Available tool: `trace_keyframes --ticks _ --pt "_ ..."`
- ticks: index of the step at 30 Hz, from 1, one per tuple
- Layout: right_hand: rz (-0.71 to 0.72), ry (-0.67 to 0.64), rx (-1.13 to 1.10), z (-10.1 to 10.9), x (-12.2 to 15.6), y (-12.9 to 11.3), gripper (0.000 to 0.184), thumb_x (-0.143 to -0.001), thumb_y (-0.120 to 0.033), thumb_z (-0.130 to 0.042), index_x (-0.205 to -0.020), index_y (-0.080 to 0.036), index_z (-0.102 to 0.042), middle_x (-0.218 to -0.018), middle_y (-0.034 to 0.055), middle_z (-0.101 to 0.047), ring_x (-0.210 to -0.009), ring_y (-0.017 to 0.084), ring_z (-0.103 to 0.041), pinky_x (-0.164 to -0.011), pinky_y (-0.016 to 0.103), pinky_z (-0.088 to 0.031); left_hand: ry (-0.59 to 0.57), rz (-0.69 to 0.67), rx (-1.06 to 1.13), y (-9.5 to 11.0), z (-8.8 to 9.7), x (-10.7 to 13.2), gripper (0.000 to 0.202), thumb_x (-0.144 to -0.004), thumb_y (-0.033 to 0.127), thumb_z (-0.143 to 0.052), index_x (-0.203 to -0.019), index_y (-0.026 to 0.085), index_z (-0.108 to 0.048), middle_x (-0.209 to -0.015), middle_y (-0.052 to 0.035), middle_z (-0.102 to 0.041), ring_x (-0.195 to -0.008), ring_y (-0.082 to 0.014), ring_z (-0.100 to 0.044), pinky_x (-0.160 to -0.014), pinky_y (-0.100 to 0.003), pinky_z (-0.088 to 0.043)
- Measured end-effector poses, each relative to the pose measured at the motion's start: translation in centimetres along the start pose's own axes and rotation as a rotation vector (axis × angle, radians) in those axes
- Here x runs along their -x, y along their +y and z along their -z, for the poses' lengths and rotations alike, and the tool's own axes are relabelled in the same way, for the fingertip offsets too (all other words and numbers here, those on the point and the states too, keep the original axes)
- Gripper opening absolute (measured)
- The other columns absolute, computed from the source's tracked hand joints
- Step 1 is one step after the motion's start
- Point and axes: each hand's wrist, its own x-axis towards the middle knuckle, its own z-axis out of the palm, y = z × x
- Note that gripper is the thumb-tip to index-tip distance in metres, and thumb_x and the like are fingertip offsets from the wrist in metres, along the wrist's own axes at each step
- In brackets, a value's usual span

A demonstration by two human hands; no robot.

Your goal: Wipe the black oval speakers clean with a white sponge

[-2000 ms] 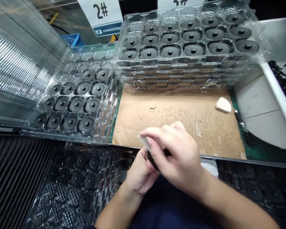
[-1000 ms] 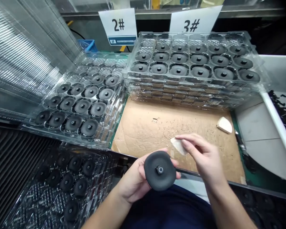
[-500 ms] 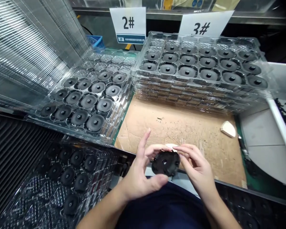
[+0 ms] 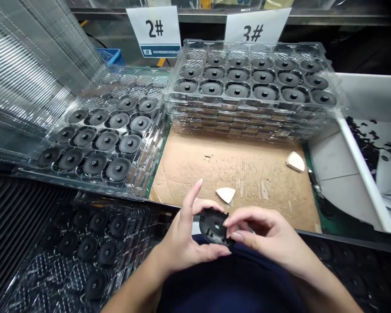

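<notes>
A round black plastic part (image 4: 211,229) with a small hole near its middle and little pegs along its edge is held just in front of my body. My left hand (image 4: 185,234) grips it between the thumb below and a finger above, its index finger sticking up. My right hand (image 4: 257,228) pinches at the part's right side; whether a small piece sits between those fingertips I cannot make out. Just beyond my hands, a white triangular piece with rounded sides (image 4: 226,194) lies on the cardboard (image 4: 189,158).
Clear trays of black round parts stand at left (image 4: 94,163) and in a stack at the back (image 4: 237,91); another tray (image 4: 87,245) sits lower left. A second white piece (image 4: 295,161) lies at right, near a white bin (image 4: 361,169) with small black pieces.
The black part has tilted and turned so its pegged inside shows more. My right fingers have moved onto its right side. The view has shifted right, and the nearer white piece is uncovered.
</notes>
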Motion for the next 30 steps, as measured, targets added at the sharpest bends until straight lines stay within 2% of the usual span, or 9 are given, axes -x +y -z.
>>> trace_keyframes --ticks 5,10,14,18,21,23,27,29,30 --pt "-0.110 -0.169 -0.215 0.0 -0.4 -0.8 0.012 -0.073 -0.025 -0.077 -0.085 -0.023 -0.075 -0.072 -0.0012 -0.069 -0.064 0.009 -0.059 -0.061 0.020 -0.045 -0.106 0.189 0.206 0.3 -0.1 0.5 0.100 -0.068 0.056 -0.069 -0.145 0.038 -0.007 -0.107 -0.0019 -0.065 -0.103 -0.0218 -0.059 -0.099 -0.040 -0.036" --pt "-0.146 -0.270 -0.388 0.1 -0.1 -0.8 0.005 -0.074 -0.017 -0.075 -0.076 -0.022 -0.075 -0.073 -0.0010 -0.071 -0.066 0.008 -0.061 -0.063 0.017 -0.047 -0.187 0.258 0.248 0.6 -0.3 0.3 0.110 -0.062 0.055 -0.074 -0.145 0.036 -0.005 -0.103 -0.0020 -0.067 -0.107 -0.0244 -0.058 -0.105 -0.044 -0.027" --pt "-0.115 -0.195 -0.385 0.1 0.6 -0.1 0.006 -0.072 -0.016 -0.077 -0.073 -0.021 -0.074 -0.070 -0.0007 -0.071 -0.064 0.007 -0.062 -0.060 0.015 -0.047 -0.179 0.228 0.216 0.5 -0.6 0.3 0.110 -0.062 0.051 -0.075 -0.145 0.036 -0.006 -0.106 -0.0025 -0.068 -0.106 -0.0229 -0.059 -0.105 -0.043 -0.027" --pt "-0.054 -0.010 -0.359 0.0 1.7 0.9 0.008 -0.070 -0.018 -0.079 -0.074 -0.024 -0.075 -0.070 -0.0006 -0.071 -0.065 0.009 -0.065 -0.062 0.016 -0.050 -0.116 0.134 0.197 0.1 -1.0 0.2 0.109 -0.061 0.046 -0.079 -0.145 0.037 -0.010 -0.111 -0.0030 -0.067 -0.103 -0.0204 -0.058 -0.101 -0.039 -0.034" --pt "0.042 0.142 -0.238 0.2 2.9 1.5 0.001 -0.076 -0.025 -0.075 -0.077 -0.025 -0.075 -0.065 -0.0011 -0.069 -0.053 0.008 -0.061 -0.053 0.017 -0.049 -0.095 0.105 0.214 -0.2 -1.2 0.1 0.107 -0.062 0.042 -0.080 -0.145 0.037 -0.013 -0.115 -0.0033 -0.065 -0.107 -0.0199 -0.058 -0.100 -0.036 -0.036" --pt "0.119 0.236 -0.051 0.6 3.7 1.7 0.006 -0.081 -0.026 -0.070 -0.083 -0.027 -0.075 -0.068 -0.0007 -0.067 -0.051 0.008 -0.057 -0.048 0.017 -0.046 -0.092 0.124 0.236 -0.2 -1.2 0.0 0.104 -0.063 0.041 -0.080 -0.144 0.037 -0.016 -0.117 -0.0041 -0.065 -0.110 -0.0207 -0.057 -0.101 -0.037 -0.037" --pt "0.275 0.194 0.352 1.1 4.1 1.8 0.033 -0.082 -0.021 -0.066 -0.113 -0.033 -0.068 -0.084 0.0021 -0.065 -0.068 0.013 -0.059 -0.057 0.021 -0.047 -0.075 0.244 0.315 0.3 -1.5 -0.6 0.089 -0.063 0.041 -0.079 -0.139 0.033 -0.034 -0.120 -0.0067 -0.065 -0.110 -0.0227 -0.059 -0.101 -0.038 -0.039" --pt "0.335 0.210 0.440 1.0 3.7 1.7 0.031 -0.084 -0.022 -0.063 -0.114 -0.030 -0.068 -0.078 0.0019 -0.064 -0.067 0.014 -0.059 -0.058 0.023 -0.046 -0.055 0.350 0.367 0.5 -2.0 -0.9 0.074 -0.063 0.042 -0.079 -0.129 0.027 -0.049 -0.116 -0.0078 -0.067 -0.109 -0.0233 -0.061 -0.098 -0.035 -0.042" --pt "0.343 0.257 0.447 0.9 3.5 1.7 0.023 -0.086 -0.024 -0.061 -0.106 -0.028 -0.071 -0.072 0.0013 -0.062 -0.064 0.014 -0.058 -0.056 0.023 -0.045 -0.036 0.413 0.402 0.6 -2.2 -1.1 0.061 -0.066 0.042 -0.077 -0.121 0.024 -0.057 -0.110 -0.0080 -0.070 -0.102 -0.0225 -0.064 -0.093 -0.034 -0.046"
